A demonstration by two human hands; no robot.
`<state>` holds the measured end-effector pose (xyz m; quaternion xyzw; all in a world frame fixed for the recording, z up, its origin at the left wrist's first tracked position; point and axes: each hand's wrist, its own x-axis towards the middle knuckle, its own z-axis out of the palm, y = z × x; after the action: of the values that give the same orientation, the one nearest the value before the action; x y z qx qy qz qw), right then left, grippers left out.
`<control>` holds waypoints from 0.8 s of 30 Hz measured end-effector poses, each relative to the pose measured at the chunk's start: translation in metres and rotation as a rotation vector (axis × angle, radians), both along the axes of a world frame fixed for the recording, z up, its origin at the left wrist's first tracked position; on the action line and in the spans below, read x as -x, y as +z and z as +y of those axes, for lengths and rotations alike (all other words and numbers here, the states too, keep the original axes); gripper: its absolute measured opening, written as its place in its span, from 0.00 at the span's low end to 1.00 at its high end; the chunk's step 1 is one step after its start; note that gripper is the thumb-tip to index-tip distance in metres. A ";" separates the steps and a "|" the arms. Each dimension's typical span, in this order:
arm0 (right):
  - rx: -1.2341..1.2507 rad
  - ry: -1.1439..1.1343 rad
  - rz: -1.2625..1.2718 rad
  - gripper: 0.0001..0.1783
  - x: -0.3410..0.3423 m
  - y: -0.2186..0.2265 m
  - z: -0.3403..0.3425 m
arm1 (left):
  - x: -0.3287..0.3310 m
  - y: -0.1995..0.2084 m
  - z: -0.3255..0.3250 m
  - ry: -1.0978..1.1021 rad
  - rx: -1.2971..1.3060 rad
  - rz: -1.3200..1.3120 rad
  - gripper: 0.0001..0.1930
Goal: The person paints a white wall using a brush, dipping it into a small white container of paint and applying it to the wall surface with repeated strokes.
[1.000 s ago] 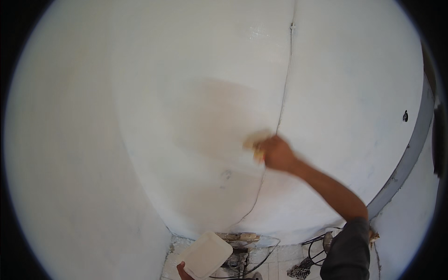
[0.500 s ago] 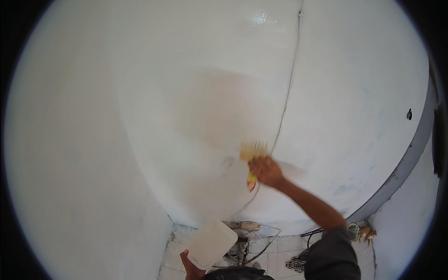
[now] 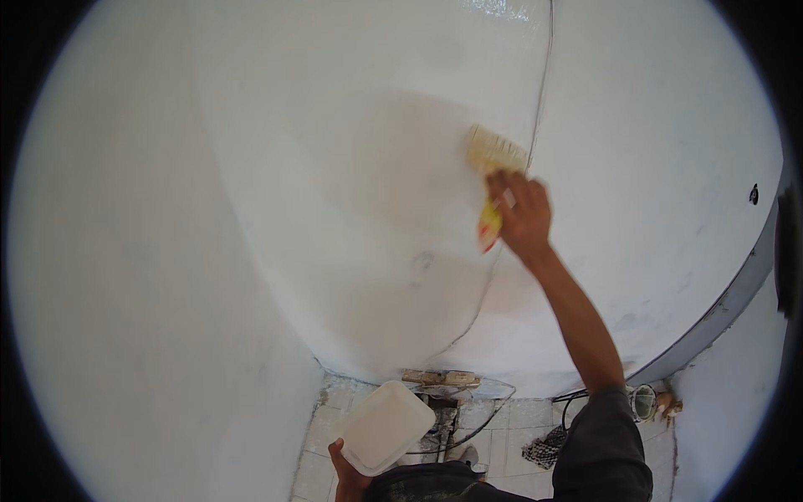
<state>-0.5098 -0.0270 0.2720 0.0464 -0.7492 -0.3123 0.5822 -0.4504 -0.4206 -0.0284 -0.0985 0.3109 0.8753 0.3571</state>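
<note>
My right hand (image 3: 525,213) is closed around a wide paintbrush (image 3: 492,159), whose handle is yellow and red and whose bristles are pale. The bristles point up and lie at the white wall (image 3: 335,217), just left of a thin cable (image 3: 544,92) that runs down it. Low in the picture, my left hand (image 3: 350,468) grips the edge of a white rectangular tub (image 3: 387,428). Its inside looks evenly off-white; how full it is I cannot tell.
On the tiled floor (image 3: 493,443) below are a wooden piece (image 3: 442,377), a black hose (image 3: 483,431) and a checkered cloth (image 3: 545,448). A small bucket (image 3: 642,402) stands by the right corner. A grey frame (image 3: 711,322) edges the wall at right.
My right hand has moved the paintbrush up the wall and slightly right, tilting its bristles. The tub in my left hand appears a little higher and further right.
</note>
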 end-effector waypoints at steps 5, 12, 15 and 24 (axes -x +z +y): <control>0.130 0.006 -0.303 0.21 0.015 -0.171 -0.010 | 0.020 0.000 0.002 -0.006 -0.074 0.008 0.38; 0.899 0.217 -0.273 0.19 -0.064 -0.250 -0.087 | 0.016 0.009 0.011 0.018 -0.062 0.017 0.38; 1.337 0.373 0.025 0.12 -0.072 -0.211 -0.123 | 0.027 0.011 0.015 -0.001 -0.034 -0.006 0.37; 1.384 0.555 -0.743 0.08 -0.110 -0.137 -0.158 | 0.030 0.006 0.034 -0.092 -0.060 -0.002 0.37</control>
<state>-0.3995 -0.1848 0.1350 -0.0390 -0.8767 0.4092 0.2499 -0.4807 -0.3862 -0.0219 -0.0741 0.2886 0.8667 0.4001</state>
